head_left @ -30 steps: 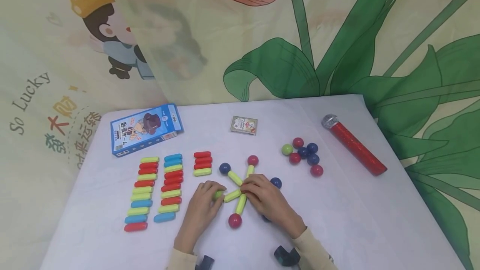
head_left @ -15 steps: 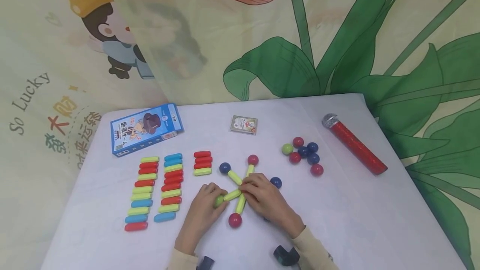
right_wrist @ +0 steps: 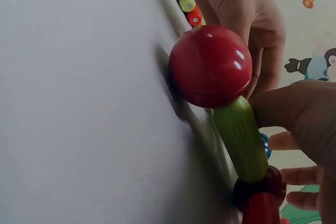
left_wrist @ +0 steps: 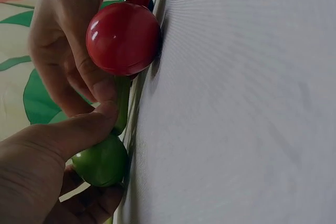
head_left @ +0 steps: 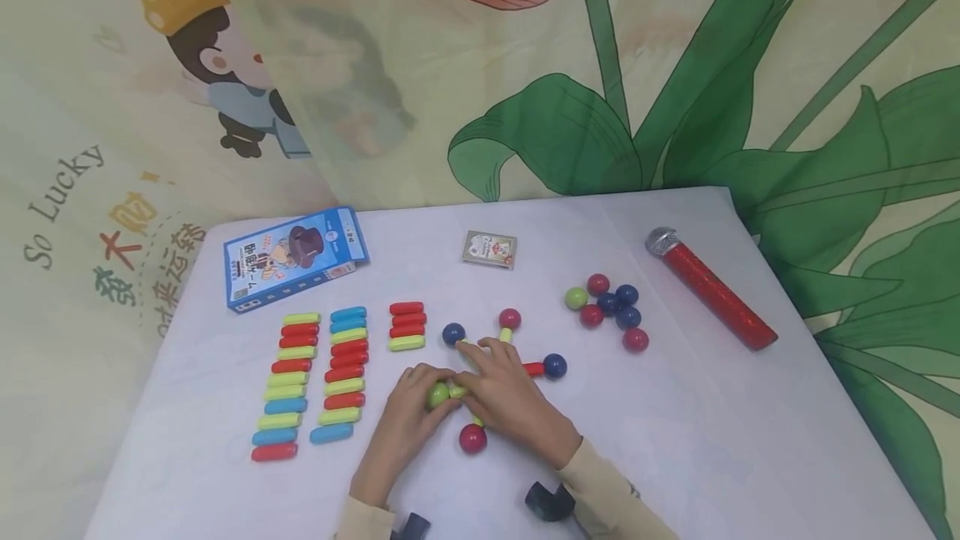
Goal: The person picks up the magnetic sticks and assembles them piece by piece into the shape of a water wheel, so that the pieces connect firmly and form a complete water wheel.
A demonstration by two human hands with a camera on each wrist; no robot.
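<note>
My left hand grips a green magnetic ball, its thumb on one side and fingers behind in the left wrist view. My right hand reaches across a star of magnetic sticks and balls and pinches the yellow-green stick that meets the green ball. Both hands' fingertips are close together there. Around the star are a blue ball, a red ball, a blue ball on a red stick, and a nearer red ball. The right hand hides the star's centre in the head view.
Red, blue and yellow-green sticks lie in columns on the left. Loose balls cluster at right, beside a red tube with a silver end. A blue box and a small card pack sit farther back.
The green ball has come up against the yellow-green stick's end. My right hand has moved left from the star's centre to that stick, uncovering the red stick on the right.
</note>
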